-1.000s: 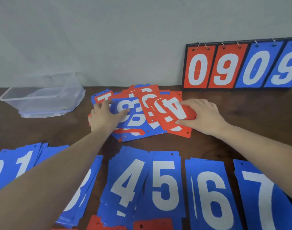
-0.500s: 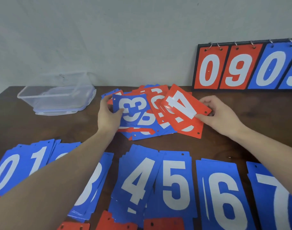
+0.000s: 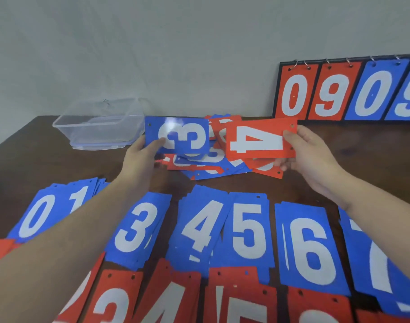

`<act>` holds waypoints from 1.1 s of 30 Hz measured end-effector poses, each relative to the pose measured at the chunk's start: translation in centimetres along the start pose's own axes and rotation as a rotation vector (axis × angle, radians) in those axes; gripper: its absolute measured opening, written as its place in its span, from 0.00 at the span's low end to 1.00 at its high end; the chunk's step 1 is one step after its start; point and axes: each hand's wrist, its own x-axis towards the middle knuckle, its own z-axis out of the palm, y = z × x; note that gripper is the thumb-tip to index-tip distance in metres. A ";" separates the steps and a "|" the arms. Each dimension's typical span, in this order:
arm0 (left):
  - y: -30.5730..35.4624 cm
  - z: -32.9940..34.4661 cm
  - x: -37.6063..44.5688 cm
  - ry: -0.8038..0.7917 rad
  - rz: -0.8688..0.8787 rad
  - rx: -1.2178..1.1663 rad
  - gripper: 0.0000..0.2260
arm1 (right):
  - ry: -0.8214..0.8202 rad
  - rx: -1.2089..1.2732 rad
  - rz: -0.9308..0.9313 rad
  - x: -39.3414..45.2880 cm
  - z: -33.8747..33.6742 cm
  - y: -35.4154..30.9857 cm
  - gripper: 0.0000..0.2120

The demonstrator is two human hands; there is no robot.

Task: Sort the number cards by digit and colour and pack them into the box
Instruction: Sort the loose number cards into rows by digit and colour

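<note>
Number cards, flat rectangular plastic w/ white digits: two are lifted off the dark brown wooden table (image 3: 362, 159). Left hand (image 3: 142, 157) pinches the blue "3" card (image 3: 177, 135) at its left end, thumb on the face, card turned sideways. Right hand (image 3: 309, 155) pinches the red "4" card (image 3: 260, 142) at its right end, thumb on top edge, fingers behind; also sideways. The two cards sit side by side, approx. touching at inner ends; can't tell for sure.

Loose mixed pile of red and blue cards (image 3: 213, 164) lies under both held cards, table centre. Clear rectangular plastic box (image 3: 99, 123) at 10 o'clock from the pile, well apart from the left hand.

Sorted blue stacks run across at 6 o'clock of the pile: 0 (image 3: 37, 215), 1 (image 3: 79, 197), 3 (image 3: 137, 229), 4 (image 3: 200, 227), 5 (image 3: 247, 229), 6 (image 3: 309, 248), 7 (image 3: 376, 259). Red stacks (image 3: 166, 299) form a nearer row, partly cut off.

Ring-bound flip scoreboard (image 3: 348, 94) stands at 2 o'clock against the grey wall, reading 0 9 0 9.
</note>
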 end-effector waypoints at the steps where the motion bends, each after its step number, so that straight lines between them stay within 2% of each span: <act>1: 0.2 -0.5 -1.0 -0.028 -0.020 -0.023 0.05 | -0.026 -0.019 0.008 -0.7 0.4 -0.2 0.11; 6: 0.1 -3.8 -5.2 -0.044 -0.126 -0.111 0.05 | -0.117 -0.073 0.066 -4.1 3.1 -0.6 0.12; 11: -1.3 -7.2 -8.6 -0.026 -0.111 -0.055 0.06 | -0.151 -0.080 0.105 -6.7 5.4 -0.2 0.09; 17: -2.9 -11.4 -10.8 0.124 -0.086 -0.045 0.11 | -0.148 -0.133 0.054 -9.1 6.9 0.8 0.09; 21: -3.2 -13.1 -11.4 0.140 -0.094 -0.074 0.05 | -0.150 -0.180 0.068 -9.8 7.7 1.1 0.13; 24: -2.7 -13.4 -11.2 0.107 -0.135 -0.080 0.09 | -0.094 -0.155 0.068 -10.1 8.1 1.4 0.12; 27: -2.3 -13.1 -10.8 0.069 -0.151 -0.048 0.06 | -0.049 -0.164 0.070 -10.4 8.0 1.5 0.12; 30: -1.8 -11.9 -10.2 0.021 -0.107 -0.018 0.09 | -0.040 -0.186 0.067 -10.8 7.7 1.3 0.12; 32: -1.8 -10.9 -9.4 0.025 -0.082 0.028 0.02 | -0.033 -0.195 0.062 -11.0 7.4 1.2 0.11; 33: -1.9 -10.5 -8.9 0.034 -0.066 0.066 0.03 | -0.030 -0.200 0.065 -11.1 7.3 1.1 0.11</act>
